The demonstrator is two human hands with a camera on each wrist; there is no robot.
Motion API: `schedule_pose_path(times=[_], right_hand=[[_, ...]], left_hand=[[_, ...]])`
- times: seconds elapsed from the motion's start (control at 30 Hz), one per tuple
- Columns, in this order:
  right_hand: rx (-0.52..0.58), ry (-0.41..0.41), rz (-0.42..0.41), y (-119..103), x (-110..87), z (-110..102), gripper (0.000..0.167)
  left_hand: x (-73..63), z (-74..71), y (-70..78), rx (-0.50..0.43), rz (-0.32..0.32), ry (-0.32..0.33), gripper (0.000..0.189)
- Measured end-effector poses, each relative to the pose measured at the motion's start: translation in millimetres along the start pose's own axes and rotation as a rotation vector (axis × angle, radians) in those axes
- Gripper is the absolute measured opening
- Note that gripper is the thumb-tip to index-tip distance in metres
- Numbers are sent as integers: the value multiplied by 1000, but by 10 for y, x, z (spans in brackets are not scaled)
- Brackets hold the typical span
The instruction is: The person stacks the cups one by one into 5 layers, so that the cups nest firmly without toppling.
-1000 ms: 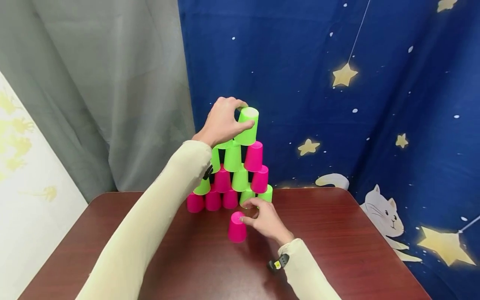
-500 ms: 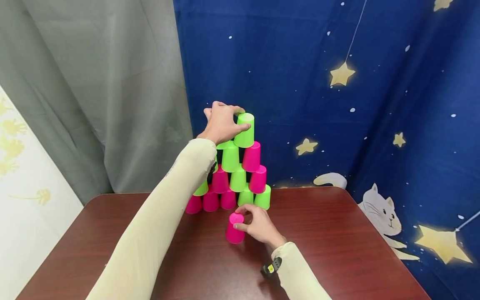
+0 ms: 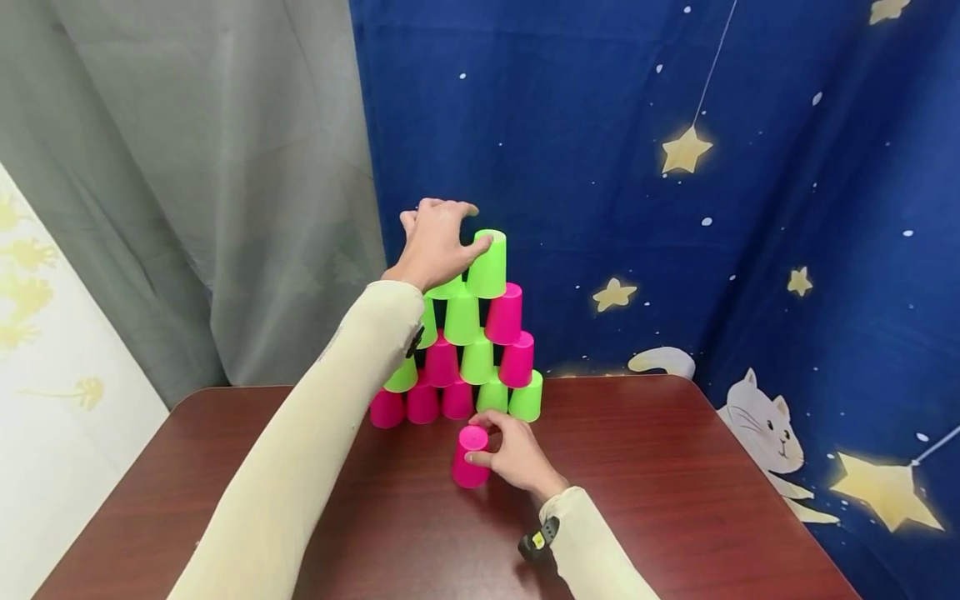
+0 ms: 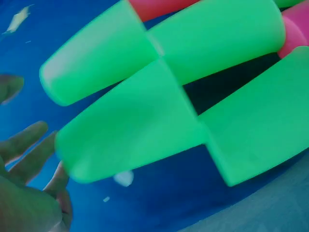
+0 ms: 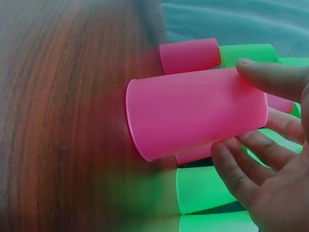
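Note:
A stepped wall of upturned plastic cups, pink and bright green, stands toward the table's far side. One green cup (image 3: 487,267) sits in its top row, right of another green cup largely behind my left hand (image 3: 437,243). That hand has spread fingers beside the top cup, the thumb overlapping its edge in the head view. The left wrist view shows the fingers (image 4: 29,164) apart from the green cups (image 4: 99,58). In front of the wall, my right hand (image 3: 519,454) pinches an upturned pink cup (image 5: 193,111) near its base, thumb on one side and fingers on the other.
The wall's bottom row, with a pink cup (image 3: 387,408) at its left end and a green cup (image 3: 525,397) at its right, rests on the dark red table (image 3: 637,483). Behind hang a grey curtain (image 3: 292,167) and a blue starry one (image 3: 585,125).
The left hand lowered the green cup onto the top row, let go and drew slightly up and left. The right hand moved in and closed its fingers on the pink cup.

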State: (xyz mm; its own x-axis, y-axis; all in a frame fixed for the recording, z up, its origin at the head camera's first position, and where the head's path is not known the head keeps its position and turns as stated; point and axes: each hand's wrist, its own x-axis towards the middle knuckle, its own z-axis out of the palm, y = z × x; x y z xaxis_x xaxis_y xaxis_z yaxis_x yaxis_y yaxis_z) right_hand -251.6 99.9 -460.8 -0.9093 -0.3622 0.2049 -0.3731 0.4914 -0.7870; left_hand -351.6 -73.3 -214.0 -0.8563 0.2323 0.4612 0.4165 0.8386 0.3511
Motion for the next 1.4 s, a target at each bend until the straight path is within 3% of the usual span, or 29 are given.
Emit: schedule_pose_path(times=[0.13,0.23,0.3,0.37,0.47,0.6,0.7,0.77,0.9,1.03,1.23,1.4], right_hand=[[19,-37,-4,-89,44,-82,43],[17,-57,-10,-211,123,-209,45],[-12,-63,-28,-306,197,-325,46],[-45,-67,-58,-415,285,-459,45],[-89,-77,-112,-617,421,-686,43],[-130,-97,-151,-979,570,-1026,40],[-163,-107,-183,-1313,677,-1276,39],[-191,-98,-215,-1559,770,-1439,38],[-217,-47,-243,-2020,1019,-1730,36],[-226,28,-183,-2314,1315,-1928,37],[-255,137,-7,-2404,1668,-2006,46],[-221,193,103,-2318,1805,-1961,50]], left_hand=[[-289,-140,-84,-97,87,171,44],[-673,-163,-247,-165,158,264,35],[-983,-99,-390,-189,171,279,30],[-1322,25,-524,-212,144,232,26],[-1825,296,-679,-214,69,106,23],[-2457,692,-729,-255,-7,-89,23],[-2854,902,-705,-387,-43,-234,21],[-3044,976,-696,-486,-77,-326,21],[-3218,977,-717,-579,-131,-412,20],[-3277,955,-765,-577,-112,-407,18],[-3371,1064,-741,-593,25,-383,14],[-3404,1106,-707,-579,75,-334,12]])
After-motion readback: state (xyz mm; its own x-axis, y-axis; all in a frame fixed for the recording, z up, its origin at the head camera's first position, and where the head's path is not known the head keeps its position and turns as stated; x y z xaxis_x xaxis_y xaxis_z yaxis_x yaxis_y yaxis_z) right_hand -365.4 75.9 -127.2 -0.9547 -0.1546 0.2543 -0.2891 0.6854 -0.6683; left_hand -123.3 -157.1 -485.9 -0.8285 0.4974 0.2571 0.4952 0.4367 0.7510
